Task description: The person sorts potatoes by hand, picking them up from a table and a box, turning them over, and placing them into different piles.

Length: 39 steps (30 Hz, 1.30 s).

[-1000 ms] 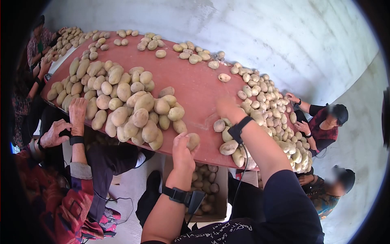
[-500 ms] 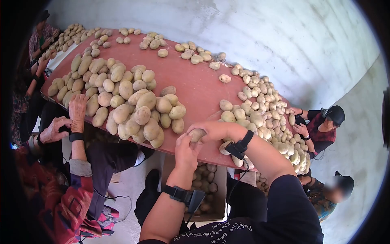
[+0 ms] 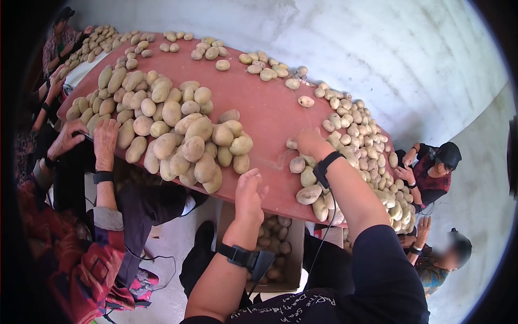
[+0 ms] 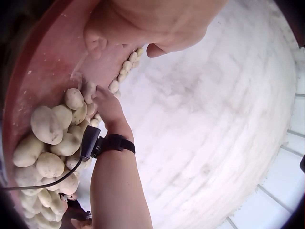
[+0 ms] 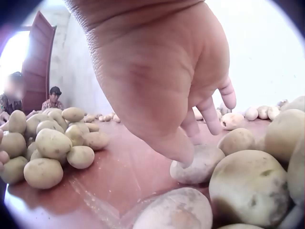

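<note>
My right hand (image 3: 311, 142) is over the far-left edge of the right-hand potato heap (image 3: 367, 146). Its thumb and a finger pinch a potato (image 5: 198, 164), which sits low over the red tabletop beside other potatoes; the same potato (image 3: 292, 143) peeks out past the fingertips in the head view. Near the table's front edge, my left hand (image 3: 251, 197) holds nothing, its fingers loosely bent. In the left wrist view the left hand (image 4: 147, 26) hangs above the table, palm empty. A larger heap of potatoes (image 3: 178, 124) lies just beyond it to the left.
The red table (image 3: 259, 108) runs along a pale wall, with scattered potatoes (image 3: 264, 65) at its far edge. Below the front edge stands a cardboard box (image 3: 294, 245) holding potatoes. Someone's hand (image 3: 105, 135) rests by the left heap; other people sit around the table.
Half a second ago both hands held a potato together at the front edge. Since then the right hand has carried it away to the right heap, and the left hand has let go.
</note>
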Motion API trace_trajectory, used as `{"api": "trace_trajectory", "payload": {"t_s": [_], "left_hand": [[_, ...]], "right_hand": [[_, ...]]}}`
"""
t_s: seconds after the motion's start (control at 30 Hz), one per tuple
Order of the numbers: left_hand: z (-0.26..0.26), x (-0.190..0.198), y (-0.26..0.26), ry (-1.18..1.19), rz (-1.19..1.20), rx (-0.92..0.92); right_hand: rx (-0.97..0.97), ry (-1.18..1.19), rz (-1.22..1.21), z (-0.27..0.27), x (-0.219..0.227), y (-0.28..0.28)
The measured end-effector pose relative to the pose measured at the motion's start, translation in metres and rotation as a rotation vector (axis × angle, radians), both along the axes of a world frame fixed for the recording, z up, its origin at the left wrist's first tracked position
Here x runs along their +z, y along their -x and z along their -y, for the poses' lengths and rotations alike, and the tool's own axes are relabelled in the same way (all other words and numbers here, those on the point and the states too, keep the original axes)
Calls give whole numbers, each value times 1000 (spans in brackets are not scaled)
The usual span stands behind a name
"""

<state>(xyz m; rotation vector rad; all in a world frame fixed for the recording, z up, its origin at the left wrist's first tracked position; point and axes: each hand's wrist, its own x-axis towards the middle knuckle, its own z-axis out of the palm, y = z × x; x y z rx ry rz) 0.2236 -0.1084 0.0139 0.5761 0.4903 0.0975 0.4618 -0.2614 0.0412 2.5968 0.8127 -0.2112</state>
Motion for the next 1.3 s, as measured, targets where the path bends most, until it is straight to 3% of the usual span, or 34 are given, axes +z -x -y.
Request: {"api": "trace_trajectory", "payload": {"t_s": [0.1,0.2,0.3,0.37,0.43,0.67,0.83,0.9,1.07,1.17,1.3], "left_hand": [[0,-3,-1,-19,-8,12],[-1,2,1,-26,-47,44],[0,-2,-1,-16,-77,114],[1,-2,-1,-15,-86,139],[1,-1,-1,-18,-95,151],[-3,-1,-2,-14,-91,163],[-7,2,3,12,-49,148],[-7,6,3,2,-57,156],[-4,0,0,-15,-56,152],[-3,-2,-1,-11,-55,149],[-1,-4,-2,-9,-59,162]], "right_hand": [[-121,-28,-44,-10,-1,0],[-83,10,-26,-32,17,24],[-37,-291,-210,-56,18,44],[198,-648,-221,-70,-2,52],[186,-750,-312,-90,-4,67],[139,-678,-125,-121,-7,101],[12,-581,-55,-97,38,90],[23,-518,23,-68,28,61],[-77,-35,50,-19,13,35],[-57,-242,75,-4,4,44],[-94,-181,85,-14,2,47]]}}
